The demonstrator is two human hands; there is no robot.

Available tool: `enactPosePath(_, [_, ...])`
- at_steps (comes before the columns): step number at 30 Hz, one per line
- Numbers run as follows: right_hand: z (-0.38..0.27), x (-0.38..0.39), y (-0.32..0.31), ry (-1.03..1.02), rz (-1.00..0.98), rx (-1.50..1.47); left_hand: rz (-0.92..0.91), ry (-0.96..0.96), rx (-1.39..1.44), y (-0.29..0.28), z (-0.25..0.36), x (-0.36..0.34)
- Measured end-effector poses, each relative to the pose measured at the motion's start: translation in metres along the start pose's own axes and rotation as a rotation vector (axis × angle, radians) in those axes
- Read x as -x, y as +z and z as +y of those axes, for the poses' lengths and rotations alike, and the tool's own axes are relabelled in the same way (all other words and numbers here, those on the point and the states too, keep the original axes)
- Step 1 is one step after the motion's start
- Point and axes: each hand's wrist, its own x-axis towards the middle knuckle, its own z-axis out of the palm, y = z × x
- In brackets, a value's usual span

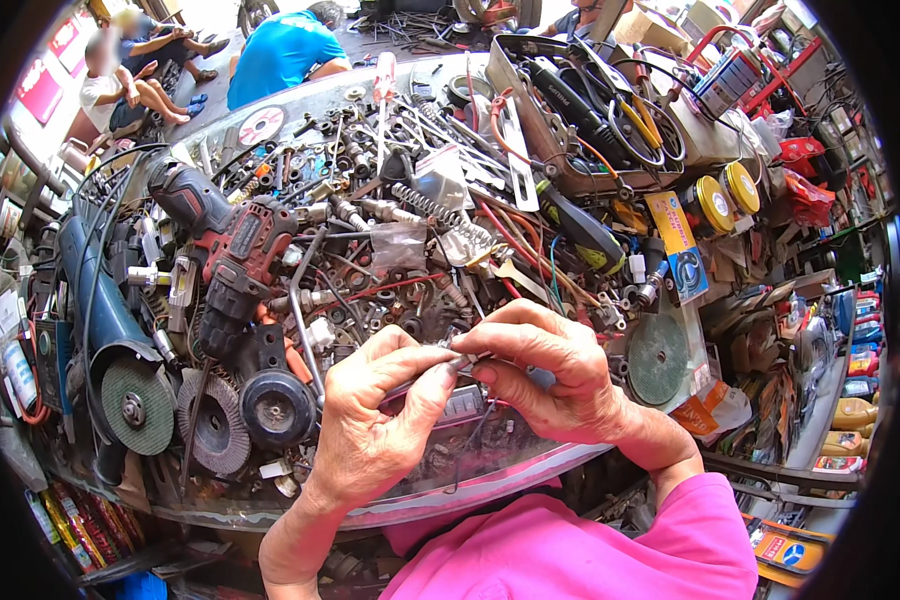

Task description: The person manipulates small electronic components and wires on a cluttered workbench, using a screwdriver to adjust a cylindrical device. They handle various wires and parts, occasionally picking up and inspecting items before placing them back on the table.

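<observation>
Left hand (378,415) and right hand (560,378) meet, fingertips pinched close on a small silvery metal-looking piece (459,360) between them — exact shape hidden. One slipping pinch could lose it among the jumbled grey metal fittings (355,272) beyond.

Matt and glossy finishes.
Red-and-black pistol-shaped drill (244,257): matt plastic. Silvery coiled spring (426,204): shiny metal. Bright pink shirt (590,548): matt cloth.
</observation>
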Motion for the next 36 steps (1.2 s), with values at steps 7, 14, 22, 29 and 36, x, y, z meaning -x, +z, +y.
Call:
enactPosePath(7, [0.001,-0.001,-0.007,0.034,-0.083,0.026,0.0,0.06,-0.023,0.001,0.001,0.0])
enactPosePath(14, [0.004,0.0,-0.009,-0.084,-0.034,0.238,0.02,0.125,0.034,0.01,-0.007,0.0])
enactPosePath(22, [0.002,0.006,-0.014,-0.079,-0.063,0.365,0.01,0.145,-0.042,0.015,-0.006,0.001])
enactPosePath(29, [0.005,0.009,-0.009,-0.061,-0.038,0.292,0.016,0.174,-0.037,0.016,-0.009,0.002])
enactPosePath(36, [-0.002,0.002,-0.012,0.021,0.129,0.183,0.024,-0.099,0.238,0.01,-0.001,0.001])
